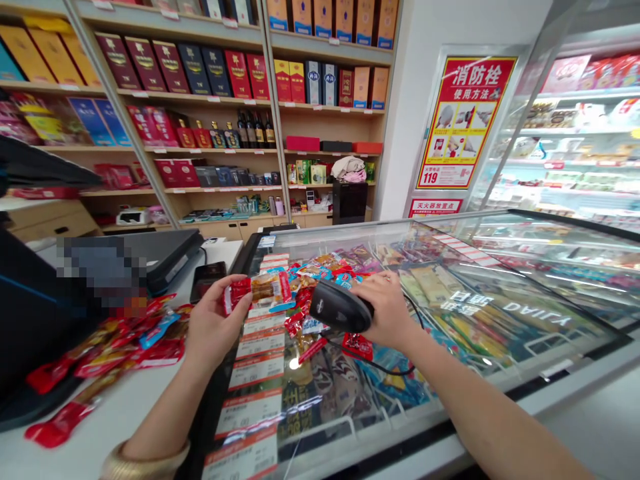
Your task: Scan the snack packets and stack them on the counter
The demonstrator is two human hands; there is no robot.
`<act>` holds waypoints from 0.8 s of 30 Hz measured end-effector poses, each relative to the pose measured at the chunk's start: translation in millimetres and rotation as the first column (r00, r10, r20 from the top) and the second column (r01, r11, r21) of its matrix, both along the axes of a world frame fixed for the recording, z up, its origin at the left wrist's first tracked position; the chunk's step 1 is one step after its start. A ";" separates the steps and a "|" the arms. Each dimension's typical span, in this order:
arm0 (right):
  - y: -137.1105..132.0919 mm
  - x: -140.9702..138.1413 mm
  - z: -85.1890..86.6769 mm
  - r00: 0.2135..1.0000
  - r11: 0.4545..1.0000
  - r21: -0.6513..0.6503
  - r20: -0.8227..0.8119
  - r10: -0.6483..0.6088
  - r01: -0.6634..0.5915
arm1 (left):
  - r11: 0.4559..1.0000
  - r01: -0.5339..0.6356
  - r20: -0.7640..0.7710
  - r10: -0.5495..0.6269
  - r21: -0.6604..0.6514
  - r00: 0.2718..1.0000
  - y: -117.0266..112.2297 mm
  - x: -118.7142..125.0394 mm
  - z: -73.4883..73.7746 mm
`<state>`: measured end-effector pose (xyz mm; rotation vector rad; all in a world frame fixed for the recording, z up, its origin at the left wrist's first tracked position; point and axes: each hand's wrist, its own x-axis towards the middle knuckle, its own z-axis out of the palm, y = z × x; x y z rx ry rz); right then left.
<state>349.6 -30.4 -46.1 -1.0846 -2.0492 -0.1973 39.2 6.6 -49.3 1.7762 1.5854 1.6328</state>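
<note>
My left hand (213,325) holds a small snack packet (260,291) with red ends, lifted above the glass freezer lid (500,313). My right hand (387,310) grips a black barcode scanner (339,307) whose head points left toward that packet; its cable (385,365) trails under my wrist. A heap of loose snack packets (320,267) lies on the glass just behind both hands. A red packet (357,345) sits under the scanner.
More red and blue packets (125,340) are spread on the white counter (110,427) at the left, beside a dark register unit (165,257). Price labels (255,373) run along the freezer's left edge. Shelves of boxed goods (200,73) fill the back wall.
</note>
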 end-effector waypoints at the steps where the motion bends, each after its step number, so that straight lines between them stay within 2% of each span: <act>1: -1.1 -1.1 0.6 1.000 1.000 0.003 0.006 0.013 -0.013 | 1.000 0.012 -0.003 -0.012 -0.011 1.000 0.1 -1.3 -0.7; 8: -4.0 -5.2 2.2 0.998 0.999 -0.048 0.062 0.008 -0.005 | 0.996 0.073 0.043 -0.072 -0.040 0.997 -3.0 -0.6 1.6; 24: -1.3 -4.6 -1.1 0.995 0.998 -0.068 0.100 -0.001 0.008 | 0.993 0.109 0.063 -0.106 -0.051 0.992 -4.8 2.3 0.6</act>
